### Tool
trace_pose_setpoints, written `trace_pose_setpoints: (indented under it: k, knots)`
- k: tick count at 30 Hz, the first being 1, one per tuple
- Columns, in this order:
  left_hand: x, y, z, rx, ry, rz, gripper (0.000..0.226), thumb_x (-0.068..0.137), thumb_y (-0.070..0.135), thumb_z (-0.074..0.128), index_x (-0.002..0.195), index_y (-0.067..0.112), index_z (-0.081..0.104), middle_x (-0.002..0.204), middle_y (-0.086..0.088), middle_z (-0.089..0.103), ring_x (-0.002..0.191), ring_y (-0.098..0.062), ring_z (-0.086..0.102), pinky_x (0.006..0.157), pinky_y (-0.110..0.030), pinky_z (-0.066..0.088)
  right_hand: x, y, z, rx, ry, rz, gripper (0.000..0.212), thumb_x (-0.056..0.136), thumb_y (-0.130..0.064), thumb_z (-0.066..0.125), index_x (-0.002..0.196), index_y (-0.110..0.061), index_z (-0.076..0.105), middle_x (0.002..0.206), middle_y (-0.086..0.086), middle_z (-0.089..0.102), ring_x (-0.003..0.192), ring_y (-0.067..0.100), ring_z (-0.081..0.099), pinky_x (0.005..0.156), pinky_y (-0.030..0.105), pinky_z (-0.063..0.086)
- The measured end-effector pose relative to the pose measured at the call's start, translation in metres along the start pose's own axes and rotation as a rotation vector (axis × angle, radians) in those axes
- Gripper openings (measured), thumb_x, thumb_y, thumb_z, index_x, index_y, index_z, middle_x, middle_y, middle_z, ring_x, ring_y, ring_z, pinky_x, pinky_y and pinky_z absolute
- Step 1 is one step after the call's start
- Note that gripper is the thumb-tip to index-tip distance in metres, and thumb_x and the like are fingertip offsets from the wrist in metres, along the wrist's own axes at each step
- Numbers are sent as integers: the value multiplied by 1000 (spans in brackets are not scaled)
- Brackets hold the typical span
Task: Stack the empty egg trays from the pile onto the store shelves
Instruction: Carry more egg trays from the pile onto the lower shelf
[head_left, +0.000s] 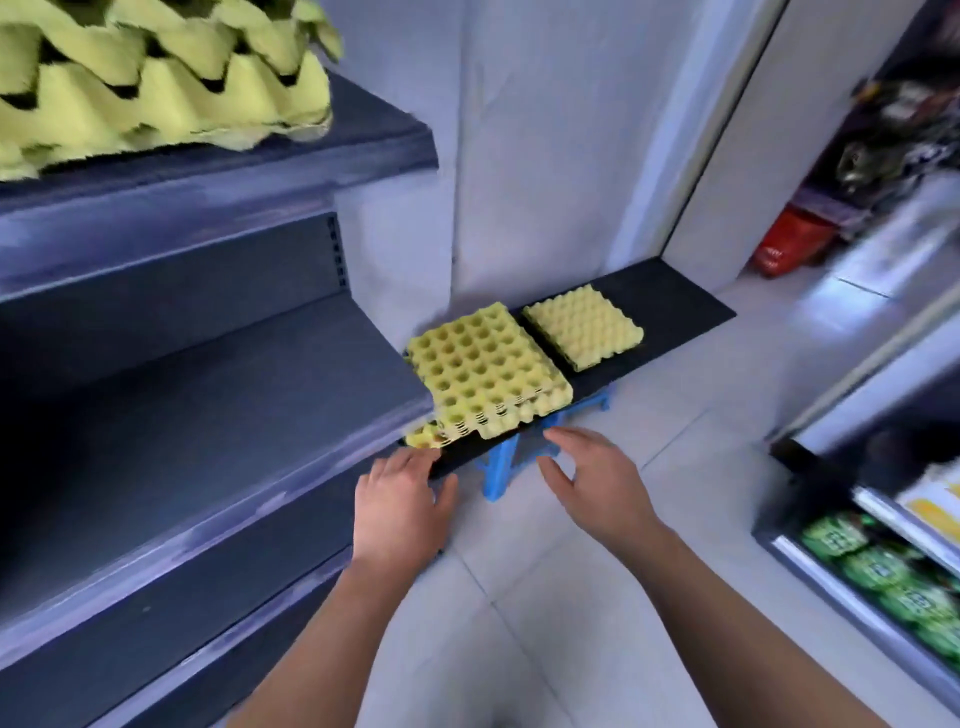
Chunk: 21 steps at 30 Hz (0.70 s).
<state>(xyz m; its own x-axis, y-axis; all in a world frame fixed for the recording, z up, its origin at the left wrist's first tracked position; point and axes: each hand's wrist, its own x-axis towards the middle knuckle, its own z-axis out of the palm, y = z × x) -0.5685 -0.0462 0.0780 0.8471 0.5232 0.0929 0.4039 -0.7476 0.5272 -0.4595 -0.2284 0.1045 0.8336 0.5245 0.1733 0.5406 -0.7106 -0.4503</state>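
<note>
Head view, looking down along a store aisle.

- A pile of yellow moulded-pulp egg trays (488, 371) is seen just above frame centre, cups upward. It is set on a long black flat board (675, 306). The layers are slightly askew, and a lower tray sticks out at the pile's 7 o'clock.
- A smaller stack of yellow egg trays (584, 325), bumps upward, is laid on the same board at 1 o'clock from the pile, just beside it.
- The board is carried on a blue plastic stool (498, 467), seen under its near edge.
- The left hand (402, 504) is held palm down with fingers straight and loosely spread; nothing is held. Its fingertips are at the board's near edge, 7 o'clock from the pile; contact cannot be told.
- The right hand (592, 480) is spread wide with the thumb out, and nothing is held. It is placed at 5 o'clock from the pile, apart from the trays, above the stool.
- Dark grey metal shelves (208, 405) fill the 9 o'clock side. A stack of yellow-green egg trays (156, 88) is set on the top shelf at 11 o'clock.
- Green packets (883, 571) are racked at 4 o'clock. A blurred red object (784, 244) is noted at 2 o'clock.
- The pale tiled floor (519, 597) is seen below the hands.
</note>
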Motion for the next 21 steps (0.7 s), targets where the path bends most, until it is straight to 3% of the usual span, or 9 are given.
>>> trace_pose_setpoints:
  k: [6, 12, 21]
  knots:
    - [51, 48, 63, -109, -61, -145, 41, 91, 35, 62, 127, 15, 62, 125, -4, 61, 116, -26, 54, 97, -38, 43, 53, 95, -7, -73, -102, 36, 38, 93, -28, 55, 127, -12, 60, 127, 2, 61, 116, 20, 54, 90, 26, 38]
    - [115, 61, 113, -135, -143, -261, 42, 91, 35, 60, 130, 19, 58, 127, -2, 60, 112, -24, 56, 96, -40, 45, 123, 148, 12, -62, -166, 60, 32, 93, -26, 56, 119, -8, 62, 115, 8, 65, 106, 26, 57, 84, 35, 43]
    - [228, 47, 187, -162, -246, -481, 50, 93, 37, 58, 139, 19, 49, 137, -1, 54, 115, -26, 57, 91, -40, 51, 235, 208, 58, -40, -294, 78, 43, 95, -31, 52, 134, -15, 51, 131, 2, 57, 121, 20, 49, 92, 28, 39]
